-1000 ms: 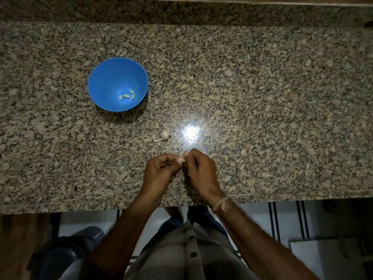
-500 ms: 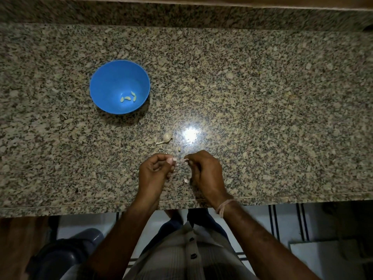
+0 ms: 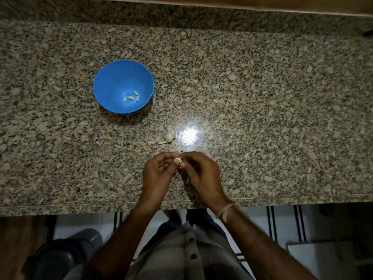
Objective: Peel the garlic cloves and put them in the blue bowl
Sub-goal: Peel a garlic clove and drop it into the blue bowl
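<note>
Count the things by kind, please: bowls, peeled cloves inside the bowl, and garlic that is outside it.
blue bowl: 1
peeled cloves in it: 4, it seems
garlic piece with stalk on the counter: 1
clove pinched by left hand and right hand: 1
Total: 7

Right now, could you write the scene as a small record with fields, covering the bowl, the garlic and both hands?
surface: speckled granite counter
blue bowl: upright, beyond the hands and to their left
in bowl: a few peeled cloves
on counter: garlic piece with a stem, between bowl and hands
left hand: fingers pinch a garlic clove
right hand: fingers pinch the same clove
progress: held clove not yet in the bowl
</note>
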